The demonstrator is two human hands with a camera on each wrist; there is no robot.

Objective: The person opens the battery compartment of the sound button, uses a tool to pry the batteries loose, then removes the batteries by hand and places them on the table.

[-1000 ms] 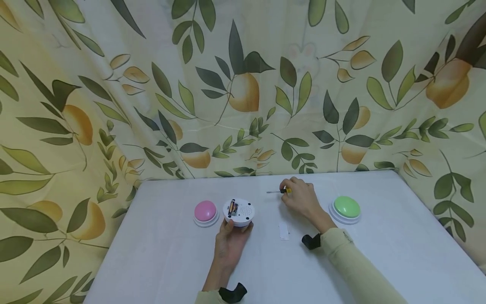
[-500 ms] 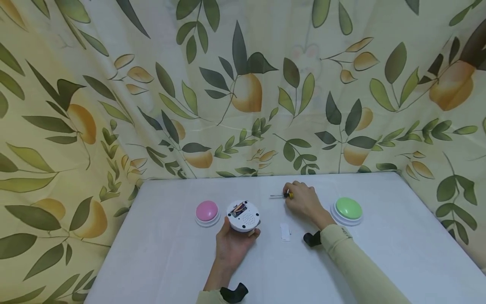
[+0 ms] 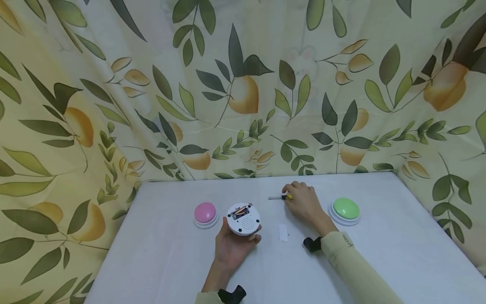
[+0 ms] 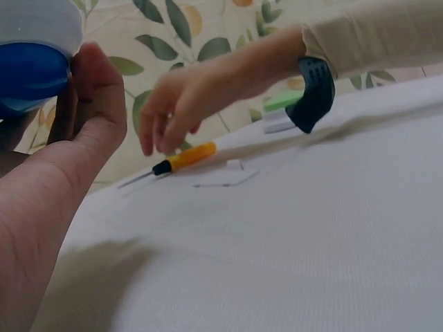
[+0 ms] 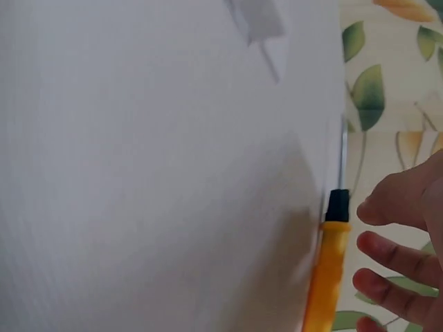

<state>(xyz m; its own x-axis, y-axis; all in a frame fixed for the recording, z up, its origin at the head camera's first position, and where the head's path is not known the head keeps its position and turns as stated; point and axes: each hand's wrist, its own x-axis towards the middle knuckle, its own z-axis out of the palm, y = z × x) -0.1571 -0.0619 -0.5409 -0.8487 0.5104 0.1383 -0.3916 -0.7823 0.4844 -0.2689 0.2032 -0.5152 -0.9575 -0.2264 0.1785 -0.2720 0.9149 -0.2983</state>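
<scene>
My left hand [image 3: 235, 249] grips a round white push button [image 3: 244, 219] with its underside up. The open battery compartment [image 3: 241, 212] shows batteries inside, beside speaker holes. Its blue dome [image 4: 31, 72] shows in the left wrist view. Under my right hand [image 3: 303, 202] lies a small screwdriver [image 5: 329, 277] with a yellow handle and black collar, its shaft pointing left. The right fingers [image 5: 377, 280] are spread and bent beside the handle, with a gap between them and it. A small white battery cover [image 3: 283, 232] lies on the table between the hands.
A pink push button [image 3: 205, 212] stands left of the left hand, and a green push button [image 3: 346, 208] stands right of the right hand. The white-covered table [image 3: 163, 261] ends at a leaf-and-fruit patterned curtain [image 3: 243, 139].
My left hand has turned the white push button, swinging its battery compartment round, and brought it slightly right and nearer. The right hand and the screwdriver have shifted slightly nearer.
</scene>
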